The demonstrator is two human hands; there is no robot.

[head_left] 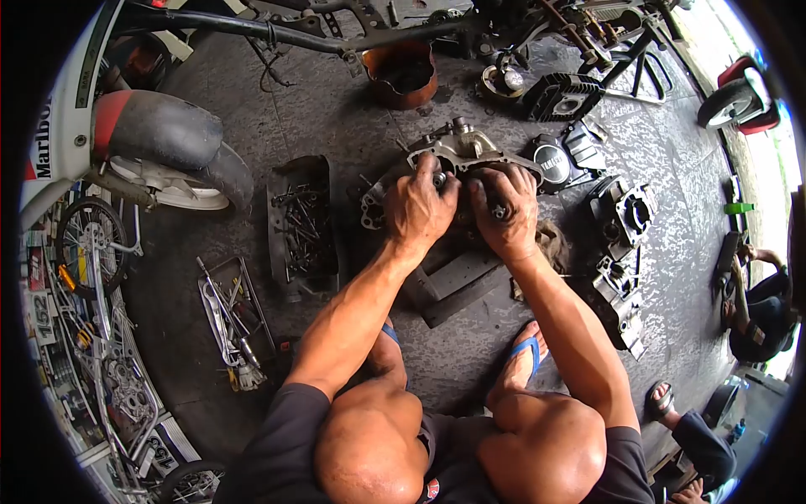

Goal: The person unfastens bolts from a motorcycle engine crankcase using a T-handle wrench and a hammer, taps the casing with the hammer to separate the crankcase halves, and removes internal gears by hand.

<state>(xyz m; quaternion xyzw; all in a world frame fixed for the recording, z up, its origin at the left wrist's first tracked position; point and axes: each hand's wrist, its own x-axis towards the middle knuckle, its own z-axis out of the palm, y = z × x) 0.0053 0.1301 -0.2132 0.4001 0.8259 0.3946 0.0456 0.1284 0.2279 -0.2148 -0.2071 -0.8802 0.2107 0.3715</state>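
Observation:
A grey metal motorcycle engine case (472, 144) sits on the floor in front of me, its inside partly hidden by my hands. My left hand (420, 206) is closed over its near left side, the fingers curled around a small round metal part (439, 179). Close beside it, my right hand (510, 210) is bent with fingers closed over the right side of the case. A small dark metal end (499, 212) shows between its fingers. What either hand grips is mostly covered. A dark block (460, 294) lies just below the case.
Left of the engine stands a tray (275, 227) of bolts, with a tool rack (238, 307) nearer me. Engine covers (554, 166) and castings (617, 294) lie to the right. Behind are a brown bowl (403, 101) and a motorcycle frame (311, 38). Another person (760, 311) sits far right.

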